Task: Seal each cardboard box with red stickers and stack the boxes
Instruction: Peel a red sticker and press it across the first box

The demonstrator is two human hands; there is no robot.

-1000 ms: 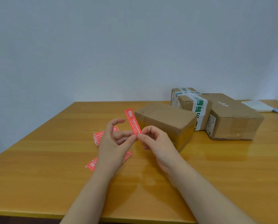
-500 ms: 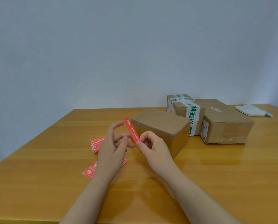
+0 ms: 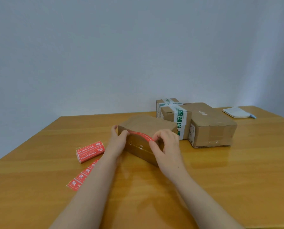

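Note:
A plain cardboard box (image 3: 146, 125) lies on the wooden table (image 3: 237, 171) in front of me. One red sticker (image 3: 142, 135) stretches along its near top edge. My left hand (image 3: 117, 141) pinches the sticker's left end at the box's left corner. My right hand (image 3: 167, 144) pinches its right end, fingers curled over the box edge. Two more boxes stand behind to the right: one with white and green tape (image 3: 172, 113) and a larger brown one (image 3: 212, 128).
A stack of red stickers (image 3: 90, 151) and a loose strip of them (image 3: 82, 176) lie left of my left forearm. A white notepad with a blue pen (image 3: 237, 112) sits at the far right corner. A grey wall stands behind the table.
Both hands moved forward from mid-air to the near box and brought the red sticker down onto its top edge, now lying flat instead of held upright. The camera view shifted.

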